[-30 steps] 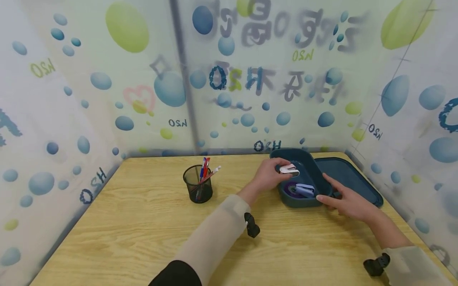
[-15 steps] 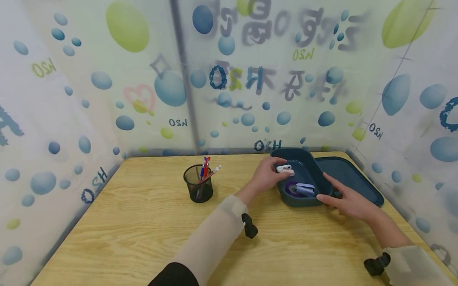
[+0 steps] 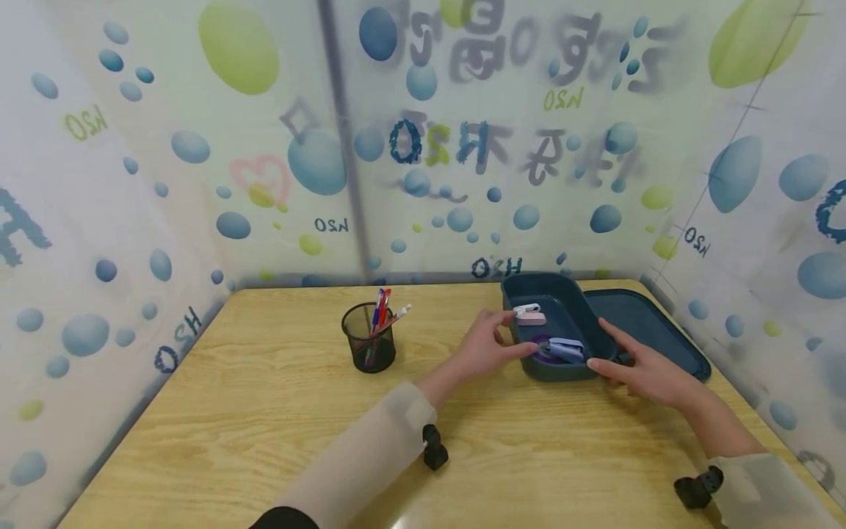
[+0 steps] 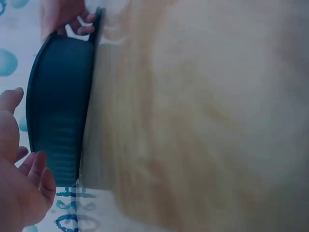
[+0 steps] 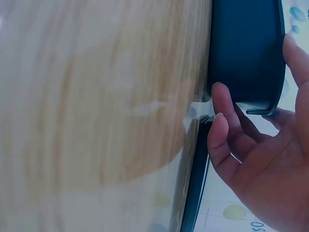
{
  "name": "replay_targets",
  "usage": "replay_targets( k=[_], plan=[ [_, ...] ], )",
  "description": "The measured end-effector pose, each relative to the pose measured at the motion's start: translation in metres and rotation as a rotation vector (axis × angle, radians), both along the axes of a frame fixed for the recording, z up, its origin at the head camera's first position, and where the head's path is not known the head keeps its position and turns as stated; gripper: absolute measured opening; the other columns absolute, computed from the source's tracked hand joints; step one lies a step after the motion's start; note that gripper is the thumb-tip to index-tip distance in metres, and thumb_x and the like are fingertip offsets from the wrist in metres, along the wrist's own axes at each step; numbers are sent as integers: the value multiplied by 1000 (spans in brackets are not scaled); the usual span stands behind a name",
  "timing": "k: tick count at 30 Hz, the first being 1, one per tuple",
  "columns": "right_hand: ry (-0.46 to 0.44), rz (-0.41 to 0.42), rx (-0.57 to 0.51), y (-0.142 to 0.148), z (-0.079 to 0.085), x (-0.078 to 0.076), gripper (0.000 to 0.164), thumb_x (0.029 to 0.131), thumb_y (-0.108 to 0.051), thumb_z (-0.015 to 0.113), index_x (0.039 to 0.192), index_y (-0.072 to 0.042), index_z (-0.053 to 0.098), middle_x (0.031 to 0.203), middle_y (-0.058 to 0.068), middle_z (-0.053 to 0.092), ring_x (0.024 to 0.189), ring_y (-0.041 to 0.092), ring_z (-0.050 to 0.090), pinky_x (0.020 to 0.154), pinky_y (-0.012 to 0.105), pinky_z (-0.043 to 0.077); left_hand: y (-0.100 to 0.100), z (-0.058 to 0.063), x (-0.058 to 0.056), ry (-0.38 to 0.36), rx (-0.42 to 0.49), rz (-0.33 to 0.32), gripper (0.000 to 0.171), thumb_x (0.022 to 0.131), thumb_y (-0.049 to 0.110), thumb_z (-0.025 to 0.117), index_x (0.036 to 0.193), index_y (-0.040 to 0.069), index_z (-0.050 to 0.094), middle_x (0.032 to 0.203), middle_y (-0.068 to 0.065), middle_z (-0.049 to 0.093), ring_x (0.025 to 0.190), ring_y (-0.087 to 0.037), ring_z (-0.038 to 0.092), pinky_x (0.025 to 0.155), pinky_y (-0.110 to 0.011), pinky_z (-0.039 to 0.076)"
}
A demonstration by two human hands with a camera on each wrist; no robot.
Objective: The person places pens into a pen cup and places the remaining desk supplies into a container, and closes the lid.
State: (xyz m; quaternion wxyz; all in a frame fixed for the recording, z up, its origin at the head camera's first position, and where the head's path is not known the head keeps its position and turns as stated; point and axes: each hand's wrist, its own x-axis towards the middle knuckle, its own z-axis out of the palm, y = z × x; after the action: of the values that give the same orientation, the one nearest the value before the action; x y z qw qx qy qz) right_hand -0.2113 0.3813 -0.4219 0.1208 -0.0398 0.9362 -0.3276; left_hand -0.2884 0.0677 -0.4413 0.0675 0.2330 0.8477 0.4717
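Note:
A dark blue box (image 3: 560, 373) stands at the right of the table. Inside it lie a small pink-and-white stapler (image 3: 531, 319), a lavender stapler (image 3: 567, 351) and a purple ring-shaped roll (image 3: 546, 358). My left hand (image 3: 477, 350) is at the box's left side, fingers parted and holding nothing, thumb tip over the near-left rim. The left wrist view shows this left hand (image 4: 24, 186) beside the box wall. With thumb and fingers, my right hand (image 3: 644, 375) grips the box's right end; in the right wrist view its fingers (image 5: 229, 116) curl below the rim.
A dark blue lid (image 3: 651, 330) lies flat just right of the box. Left of centre stands a black mesh cup (image 3: 371, 358) with several pens (image 3: 381, 308). A patterned curtain (image 3: 423, 220) closes off the table's back and sides.
My left hand lowered the pink-and-white stapler into the box, let it go and drew back left and toward me, fingers spreading. The right hand kept its grip on the box.

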Motion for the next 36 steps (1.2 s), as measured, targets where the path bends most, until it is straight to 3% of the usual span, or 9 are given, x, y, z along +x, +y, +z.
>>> replay_targets(
  k=[4,13,22,36],
  plan=[
    [-3,-9,-1,0,0,0,104,108,-58,64,178,-14,0,131,24,69,98,22,71,78,37,58,0,-1,12,14,-36,-26,79,98,51,82,163,16,54,136,-8,58,101,-15,58,83,-23,53],
    [-16,-2,-11,2,-4,-1,104,109,-58,62,178,-15,-2,124,17,74,98,22,71,78,37,57,5,-8,22,29,-24,43,78,96,54,83,162,22,55,125,-1,66,106,-15,58,85,-25,50],
    [-12,11,-7,2,0,-3,104,109,-57,62,177,-14,-4,118,14,73,97,23,68,78,38,56,6,-8,26,-149,106,99,72,94,52,86,158,31,61,115,1,71,95,-15,64,71,-29,57],
    [-5,9,38,-1,4,-2,106,107,-60,64,177,-10,2,119,15,74,96,22,69,78,36,57,8,-7,28,-153,96,135,73,91,54,88,155,31,64,106,4,72,81,-17,67,69,-30,58]
  ],
)
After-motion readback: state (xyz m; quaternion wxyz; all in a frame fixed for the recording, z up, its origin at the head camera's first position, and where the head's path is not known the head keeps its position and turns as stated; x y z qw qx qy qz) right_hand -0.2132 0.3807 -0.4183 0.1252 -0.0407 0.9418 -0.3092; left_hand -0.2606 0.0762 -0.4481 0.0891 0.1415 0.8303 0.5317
